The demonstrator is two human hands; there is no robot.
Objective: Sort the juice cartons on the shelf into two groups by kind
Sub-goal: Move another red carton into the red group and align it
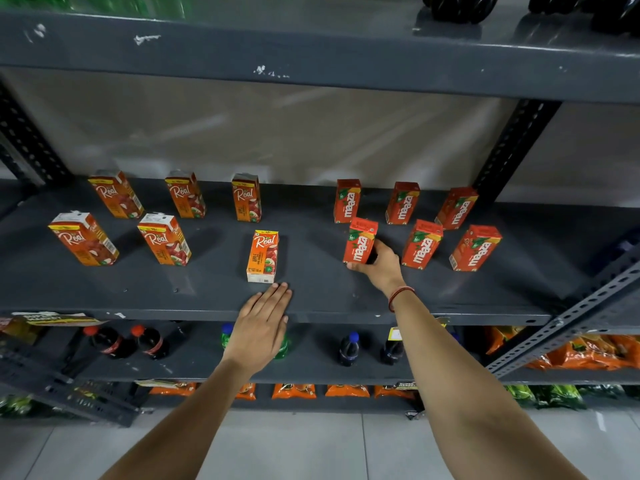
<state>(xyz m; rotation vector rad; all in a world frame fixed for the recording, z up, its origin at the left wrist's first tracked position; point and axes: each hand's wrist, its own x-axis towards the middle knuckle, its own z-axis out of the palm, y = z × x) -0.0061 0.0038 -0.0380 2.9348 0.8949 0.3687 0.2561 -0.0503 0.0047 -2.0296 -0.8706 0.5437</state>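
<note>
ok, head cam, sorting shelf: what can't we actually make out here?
- Head view: lower right side of the held Maaza carton, covered by the right hand.
- Green bottle on the lower shelf, mostly behind the left hand.
- Dark bottles up top, cut by the frame edge.
- Small print on the Real cartons, too small.

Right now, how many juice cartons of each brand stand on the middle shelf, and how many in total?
Real apple cartons: 6, all on the left part of the shelf.
Maaza cartons: 6, all on the right part; the right hand grips one of them.
Total: 12 cartons.
The left hand is open and holds nothing.
</note>
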